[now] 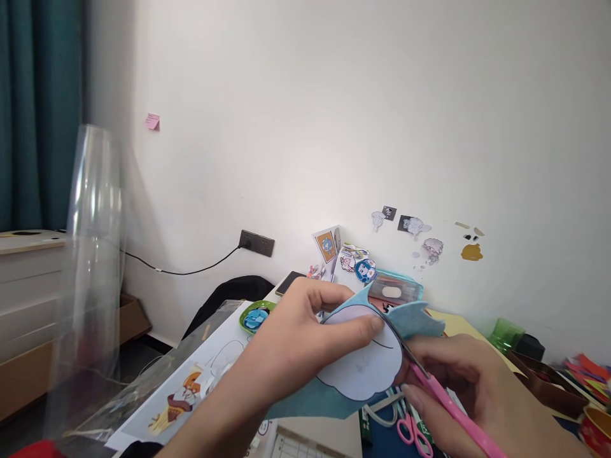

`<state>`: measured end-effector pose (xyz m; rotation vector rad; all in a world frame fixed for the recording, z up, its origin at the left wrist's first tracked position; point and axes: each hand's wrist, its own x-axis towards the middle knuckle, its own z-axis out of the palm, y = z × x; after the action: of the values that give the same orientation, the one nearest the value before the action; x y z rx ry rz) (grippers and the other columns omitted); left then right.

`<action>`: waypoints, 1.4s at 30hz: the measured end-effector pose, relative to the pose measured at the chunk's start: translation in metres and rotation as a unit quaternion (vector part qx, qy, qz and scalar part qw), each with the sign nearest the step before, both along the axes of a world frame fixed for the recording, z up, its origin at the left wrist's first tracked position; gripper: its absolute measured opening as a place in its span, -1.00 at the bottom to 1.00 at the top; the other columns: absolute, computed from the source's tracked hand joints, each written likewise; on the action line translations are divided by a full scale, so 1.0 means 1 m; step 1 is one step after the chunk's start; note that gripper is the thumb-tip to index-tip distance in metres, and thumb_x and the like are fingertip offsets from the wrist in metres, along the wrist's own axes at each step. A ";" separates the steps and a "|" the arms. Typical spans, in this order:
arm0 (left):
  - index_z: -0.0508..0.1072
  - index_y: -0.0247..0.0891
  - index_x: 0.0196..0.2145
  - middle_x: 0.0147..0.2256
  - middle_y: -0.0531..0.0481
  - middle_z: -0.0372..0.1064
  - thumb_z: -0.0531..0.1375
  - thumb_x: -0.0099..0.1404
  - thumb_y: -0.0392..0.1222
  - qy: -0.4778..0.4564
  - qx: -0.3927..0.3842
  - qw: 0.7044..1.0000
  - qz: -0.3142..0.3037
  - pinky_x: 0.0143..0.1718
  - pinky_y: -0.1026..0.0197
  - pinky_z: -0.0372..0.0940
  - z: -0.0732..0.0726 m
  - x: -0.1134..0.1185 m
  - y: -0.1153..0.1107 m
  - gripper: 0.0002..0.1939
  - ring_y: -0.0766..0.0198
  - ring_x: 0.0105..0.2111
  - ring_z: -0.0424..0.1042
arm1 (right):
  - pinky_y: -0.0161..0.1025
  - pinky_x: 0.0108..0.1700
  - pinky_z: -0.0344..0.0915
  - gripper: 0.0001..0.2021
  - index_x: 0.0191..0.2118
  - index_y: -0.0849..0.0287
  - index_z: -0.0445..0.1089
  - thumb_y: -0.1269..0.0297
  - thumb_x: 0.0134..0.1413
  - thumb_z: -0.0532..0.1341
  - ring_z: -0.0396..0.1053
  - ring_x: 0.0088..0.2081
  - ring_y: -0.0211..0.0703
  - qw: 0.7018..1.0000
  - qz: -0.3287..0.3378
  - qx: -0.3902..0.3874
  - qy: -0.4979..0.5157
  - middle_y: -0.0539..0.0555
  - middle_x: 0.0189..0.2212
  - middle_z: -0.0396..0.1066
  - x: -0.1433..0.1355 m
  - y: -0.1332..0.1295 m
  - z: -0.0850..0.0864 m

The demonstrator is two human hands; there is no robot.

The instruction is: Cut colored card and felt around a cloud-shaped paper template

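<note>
Two bare hands, L & R, work w/ one white paper shape [365,370] laid against blue felt [317,402], held up over the table [338,432]. L hand [317,324]: thumb flat on the paper, pinching paper & felt together. R hand [458,375]: fingers closed around the handle of one pair of pink-handled scissors [446,397], blades along the paper's R edge; exact blade gap can't be told.

Containers: one green dish [242,316], L of the hands, w/ several blue pieces [256,319] (overlapping, no exact count); one blue-rimmed case [398,291] behind the felt, contents unclear; one brown tray [544,385], R of the R hand, contents unclear; one red-and-yellow cup [596,432] at far R, cut off by the view; one cardboard box [136,316] on the floor at L.

Edges & room: table's L edge runs diagonally toward the wall [286,127]; wall stands apart from both hands, beyond the table. Felt's lower edge hangs below the paper; one upper R flap stands off from it. Tray limits room to the R.

Other counts: one pair of small pink scissors [414,436] below the paper, near the R hand; one pink note [153,121] on the wall; one power strip [256,243] w/ one black cord [191,273].
</note>
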<state>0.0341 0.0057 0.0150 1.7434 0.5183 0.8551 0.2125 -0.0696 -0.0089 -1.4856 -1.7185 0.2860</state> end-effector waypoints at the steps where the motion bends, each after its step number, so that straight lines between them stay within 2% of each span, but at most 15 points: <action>1: 0.49 -0.38 -0.47 -0.53 -0.09 0.41 0.17 0.16 -0.08 0.001 0.001 1.000 0.002 -0.58 0.30 0.13 0.000 0.000 0.000 -0.72 0.22 -0.53 0.40 | -0.32 -0.59 0.07 -0.93 -0.61 0.15 0.38 0.42 -0.23 0.22 0.15 -0.58 -0.20 1.000 -0.006 -0.011 -0.016 -0.05 -0.67 0.20 0.000 0.000 0.001; 5: 0.50 -0.38 -0.49 -0.53 -0.09 0.42 0.16 0.16 -0.09 0.006 0.019 1.000 0.009 -0.59 0.30 0.10 -0.002 0.001 0.001 -0.72 0.23 -0.54 0.38 | -0.34 -0.59 0.07 -0.91 -0.61 0.16 0.35 0.43 -0.20 0.21 0.15 -0.58 -0.23 0.998 -0.014 -0.040 -0.054 -0.06 -0.66 0.19 0.001 -0.001 0.005; 15: 0.51 -0.38 -0.49 -0.52 -0.10 0.43 0.15 0.15 -0.06 0.013 0.009 1.000 -0.002 -0.61 0.31 0.10 -0.004 0.001 0.002 -0.70 0.27 -0.56 0.34 | -0.33 -0.59 -0.03 -0.93 -0.56 0.16 0.40 0.44 -0.18 0.21 0.04 -0.62 -0.28 0.996 0.031 -0.053 -0.064 -0.11 -0.73 0.11 0.005 0.001 0.006; 22: 0.52 -0.38 -0.49 -0.54 -0.09 0.42 0.15 0.15 -0.07 0.026 0.027 0.999 0.010 -0.62 0.32 0.10 -0.001 0.000 0.001 -0.70 0.27 -0.58 0.34 | -0.35 -0.60 0.02 -0.91 -0.52 0.15 0.43 0.47 -0.20 0.22 0.13 -0.62 -0.28 0.997 0.027 -0.058 -0.043 -0.09 -0.66 0.16 0.003 -0.002 0.009; 29: 0.49 -0.33 -0.47 -0.55 0.00 0.37 0.23 0.14 0.03 -0.022 -0.035 0.999 0.008 -0.59 0.38 0.18 -0.010 0.002 0.004 -0.69 0.35 -0.57 0.31 | -0.34 -0.59 0.05 -0.91 -0.52 0.15 0.42 0.46 -0.15 0.20 0.13 -0.60 -0.26 0.996 0.033 -0.075 -0.038 -0.08 -0.64 0.18 0.007 0.002 0.006; 34: 0.46 -0.34 -0.51 -0.59 0.03 0.33 0.23 0.15 0.04 -0.038 -0.045 0.998 0.017 -0.63 0.42 0.15 -0.010 0.002 0.003 -0.66 0.39 -0.61 0.28 | -0.34 -0.57 0.11 -0.94 -0.56 0.16 0.42 0.43 -0.17 0.27 0.16 -0.60 -0.26 0.998 0.014 -0.057 0.002 -0.07 -0.66 0.20 0.002 0.000 0.006; 36: 0.46 -0.35 -0.52 -0.60 0.03 0.33 0.23 0.15 0.02 -0.038 -0.050 0.998 0.016 -0.63 0.41 0.15 -0.008 0.001 0.002 -0.67 0.38 -0.61 0.28 | -0.32 -0.56 0.16 -0.97 -0.55 0.17 0.44 0.39 -0.22 0.31 0.21 -0.58 -0.23 0.999 0.015 -0.037 0.034 -0.04 -0.62 0.28 0.002 -0.002 0.006; 39: 0.45 -0.35 -0.53 -0.59 -0.01 0.35 0.22 0.15 0.00 -0.028 -0.047 0.998 0.016 -0.63 0.38 0.15 -0.004 0.000 0.000 -0.68 0.36 -0.61 0.29 | -0.26 -0.49 0.24 -0.84 -0.42 0.17 0.47 0.31 -0.27 0.35 0.31 -0.48 -0.11 0.995 0.031 -0.026 0.088 0.05 -0.48 0.40 0.002 -0.004 0.005; 42: 0.46 -0.36 -0.51 -0.56 -0.07 0.41 0.20 0.15 -0.01 -0.013 -0.036 0.999 0.017 -0.61 0.35 0.17 -0.002 0.000 0.000 -0.69 0.31 -0.59 0.32 | -0.21 -0.45 0.27 -0.73 -0.33 0.18 0.48 0.25 -0.28 0.35 0.33 -0.44 -0.06 0.991 0.047 -0.039 0.118 0.09 -0.44 0.42 0.003 -0.004 0.006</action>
<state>0.0344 0.0054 0.0129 1.6605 0.5567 0.8707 0.2155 -0.0739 -0.0032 -1.3681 -1.6038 0.5606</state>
